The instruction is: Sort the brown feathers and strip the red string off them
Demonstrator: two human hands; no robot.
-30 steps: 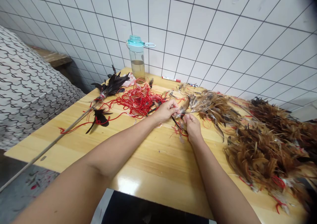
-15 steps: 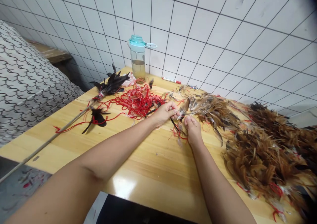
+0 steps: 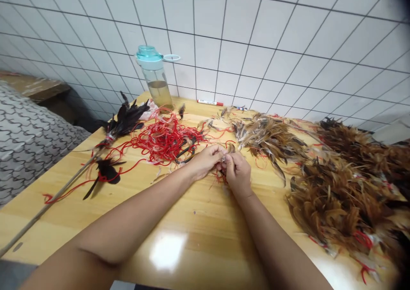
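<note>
Both my hands meet over the middle of the wooden table. My left hand is closed, its thumb and fingers pinching the quill ends of a few brown feathers. Against it, my right hand pinches the same small bundle, fingers curled; most of the feathers are hidden behind the hands. Short bits of red string lie just beneath. A tangled heap of red string sits to the left, with a dark tool partly under it. Loose brown and grey feathers spread to the right of my hands.
Large bunches of brown feathers cover the table's right side. At the left lies a long stick with black feathers tied at its end. A water bottle and a marker are near the tiled wall.
My hands have come together; my right hand moved left to meet my left hand at the feathers. The view has shifted, so the bottle and stick appear farther left.
</note>
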